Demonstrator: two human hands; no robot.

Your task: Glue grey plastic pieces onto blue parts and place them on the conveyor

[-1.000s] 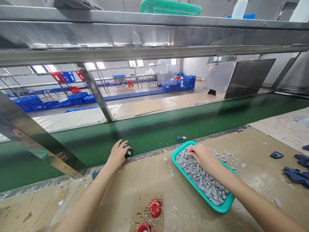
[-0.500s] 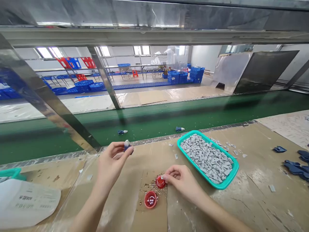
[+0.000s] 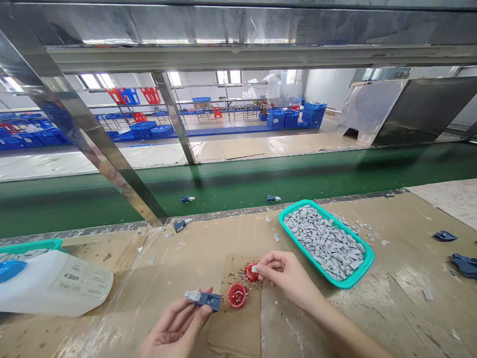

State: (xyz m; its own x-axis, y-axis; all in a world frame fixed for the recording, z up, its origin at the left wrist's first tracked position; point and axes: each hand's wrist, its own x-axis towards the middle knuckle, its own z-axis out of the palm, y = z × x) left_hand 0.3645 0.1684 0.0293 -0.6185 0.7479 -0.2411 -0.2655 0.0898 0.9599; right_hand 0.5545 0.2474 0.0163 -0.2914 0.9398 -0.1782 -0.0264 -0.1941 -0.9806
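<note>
Both of my hands are grasping something. Between the thumb and fingers of my left hand (image 3: 179, 323) I hold a dark blue part (image 3: 211, 301) with a pale grey tip (image 3: 193, 296); the tip points left and the blue end points right. I have it up in front of me, just to the left of the nearer red cup (image 3: 237, 295), which has something shiny inside. My right hand (image 3: 286, 273) pinches a small grey chip (image 3: 255, 269) between thumb and forefinger, right at the farther red cup (image 3: 250, 276); I can't tell whether the chip touches it. Under the two cups is a strip of cardboard (image 3: 238, 335), spattered with drops around them.

Beyond my right hand, a green basket (image 3: 346, 284) sits at a slant on the table (image 3: 286, 330), heaped with grey chips (image 3: 322, 241), and some loose ones lie near its far side. Off to the right are more dark blue pieces (image 3: 464, 265). Two blue parts with pale tips (image 3: 273, 198) lie well apart on the green belt (image 3: 231, 186), and a similar one (image 3: 179, 226) rests by the table's far edge. On my left, a white jug (image 3: 80, 286) with a blue cap (image 3: 11, 270) is just in front of a second green basket (image 3: 33, 246).
</note>
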